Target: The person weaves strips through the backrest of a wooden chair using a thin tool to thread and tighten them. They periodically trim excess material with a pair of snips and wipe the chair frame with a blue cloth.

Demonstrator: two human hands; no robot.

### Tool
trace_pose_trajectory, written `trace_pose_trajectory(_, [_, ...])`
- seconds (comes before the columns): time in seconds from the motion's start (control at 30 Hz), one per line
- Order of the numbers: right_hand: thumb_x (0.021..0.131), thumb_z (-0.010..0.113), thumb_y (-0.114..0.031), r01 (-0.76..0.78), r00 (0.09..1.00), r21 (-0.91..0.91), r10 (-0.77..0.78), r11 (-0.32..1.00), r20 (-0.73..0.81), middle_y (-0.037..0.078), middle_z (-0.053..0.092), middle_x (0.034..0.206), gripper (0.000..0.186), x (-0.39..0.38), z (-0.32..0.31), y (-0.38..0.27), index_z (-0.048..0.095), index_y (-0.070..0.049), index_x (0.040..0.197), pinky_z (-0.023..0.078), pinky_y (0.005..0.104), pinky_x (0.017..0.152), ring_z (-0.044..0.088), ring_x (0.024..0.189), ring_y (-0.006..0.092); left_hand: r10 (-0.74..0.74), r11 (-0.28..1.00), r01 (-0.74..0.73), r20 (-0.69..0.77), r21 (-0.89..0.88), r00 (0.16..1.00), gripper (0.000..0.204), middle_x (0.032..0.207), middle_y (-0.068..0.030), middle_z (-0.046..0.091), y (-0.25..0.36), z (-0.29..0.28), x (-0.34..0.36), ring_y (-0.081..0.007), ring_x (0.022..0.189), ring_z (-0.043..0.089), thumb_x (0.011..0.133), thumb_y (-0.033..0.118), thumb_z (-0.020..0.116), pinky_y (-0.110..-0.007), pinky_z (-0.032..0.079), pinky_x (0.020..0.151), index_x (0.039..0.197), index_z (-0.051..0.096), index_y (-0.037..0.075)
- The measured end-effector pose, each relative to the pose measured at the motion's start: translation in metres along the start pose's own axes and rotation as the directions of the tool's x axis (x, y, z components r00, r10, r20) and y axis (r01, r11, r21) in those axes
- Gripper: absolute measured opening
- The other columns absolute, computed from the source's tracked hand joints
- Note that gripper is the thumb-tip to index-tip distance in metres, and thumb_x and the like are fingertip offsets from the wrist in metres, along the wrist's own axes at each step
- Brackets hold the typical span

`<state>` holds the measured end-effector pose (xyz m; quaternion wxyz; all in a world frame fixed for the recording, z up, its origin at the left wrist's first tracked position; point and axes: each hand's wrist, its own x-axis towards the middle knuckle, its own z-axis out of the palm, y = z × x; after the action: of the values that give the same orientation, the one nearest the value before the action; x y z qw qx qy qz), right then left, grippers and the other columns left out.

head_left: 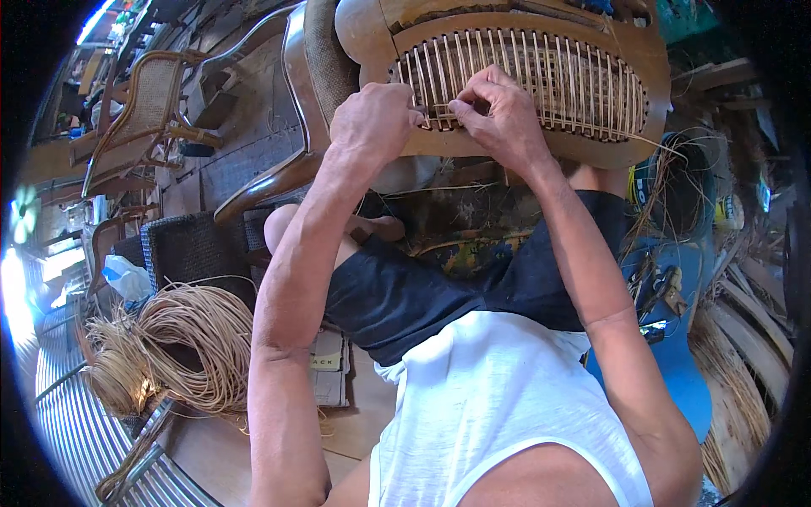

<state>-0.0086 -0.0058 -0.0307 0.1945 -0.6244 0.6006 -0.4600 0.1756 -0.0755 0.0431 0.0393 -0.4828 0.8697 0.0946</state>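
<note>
A wooden chair frame [604, 152], pale brown and rounded at its corners, spans the top of the frame from the centre to the right, above the person's lap, its oval opening strung with cane strands [583, 89] that run up and down and are crossed by others toward the right. Below it, a white sleeveless top [498, 397] fills the lower centre, with dark shorts [405, 291] above it. Along the lower right stands a blue plastic piece [683, 372], with small dark tools crowded on its upper part. Ribbed metal sheeting [76, 444] takes up the lower left edge, and next to it lies a thick coil of cane [224, 338], tied at one side. Another chair [148, 97], with a woven back, stands at the upper left, while a glossy curved wooden arm [262, 182] reaches down beside the frame. The left hand [372, 122] and the right hand [503, 110] are apart, both over the lower left of the oval; the left has its fingers bent in at the opening's left end, and the right curls thumb and forefinger toward each other over the strands. Whether either is closed on a strand cannot be told. Smallest is a pale plastic bag [127, 277], left of centre.
</note>
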Motion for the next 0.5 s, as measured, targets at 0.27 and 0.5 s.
trace_pose_trajectory(0.27, [0.087, 0.078, -0.017, -0.018, 0.999, -0.177, 0.023, 0.984, 0.028, 0.011, 0.063, 0.100, 0.019, 0.002, 0.009, -0.007, 0.073, 0.000, 0.084, 0.055, 0.0417, 0.088, 0.065, 0.094, 0.0276, 0.046, 0.946, -0.070, -0.084, -0.317, 0.995, 0.030, 0.077, -0.0195, 0.070, -0.029, 0.034, -0.004, -0.0388, 0.074, 0.069, 0.097, 0.034, 0.071, -0.048, 0.053, 0.070, 0.096, 0.071, 0.004])
trace_pose_trajectory(0.5, [0.086, 0.079, -0.017, -0.016, 0.999, -0.261, 0.023, 0.965, 0.024, 0.010, 0.064, 0.103, 0.017, 0.002, 0.017, -0.017, 0.074, -0.001, 0.086, 0.056, 0.0429, 0.086, 0.067, 0.097, 0.0280, 0.083, 0.937, -0.152, -0.225, -0.313, 0.971, 0.027, 0.078, -0.0216, 0.070, -0.030, 0.048, -0.008, -0.0397, 0.076, 0.071, 0.100, 0.030, 0.068, -0.049, 0.053, 0.070, 0.098, 0.068, 0.003])
